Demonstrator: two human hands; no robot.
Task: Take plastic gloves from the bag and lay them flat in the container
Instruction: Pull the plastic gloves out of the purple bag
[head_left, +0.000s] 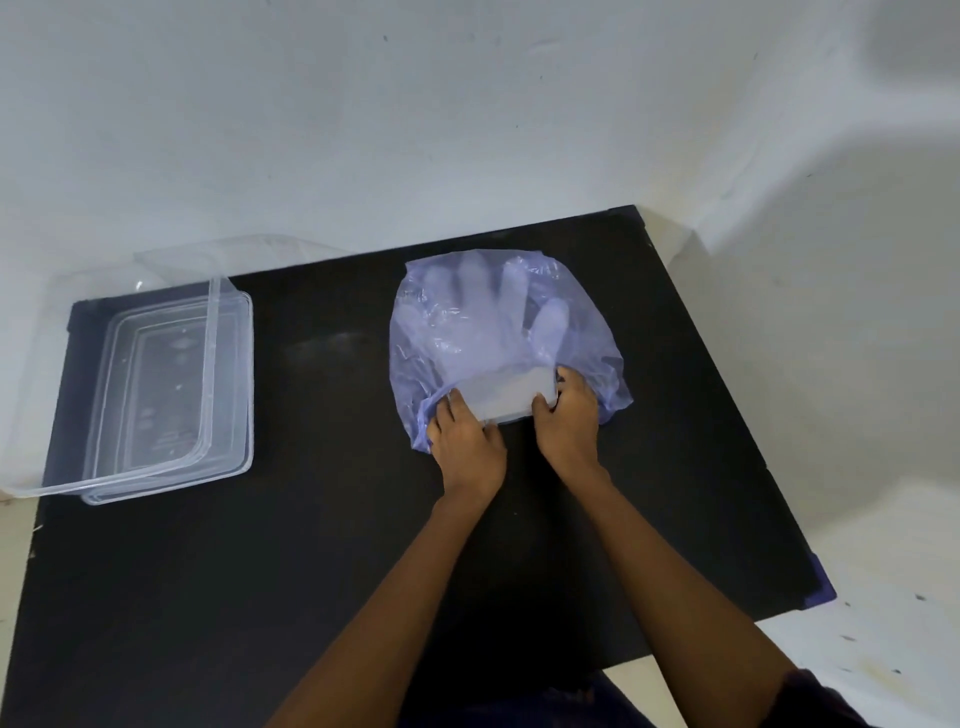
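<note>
A thin bluish plastic bag (597, 322) lies on the black table, its mouth toward me. Inside it a stack of clear plastic gloves (483, 322) shows through, fingers pointing away. The cuff end of the stack (501, 397) sticks out of the bag's mouth. My left hand (467, 441) pinches the cuff's left corner together with the bag's edge. My right hand (563, 415) grips the cuff's right corner. A clear rectangular container (228, 374) stands at the table's left, holding nothing that I can see.
The container's clear lid (31, 395) leans tilted over its left side, hanging past the table's edge. The black table (311, 545) ends close on the right at a white wall and floor. A white wall rises behind the table.
</note>
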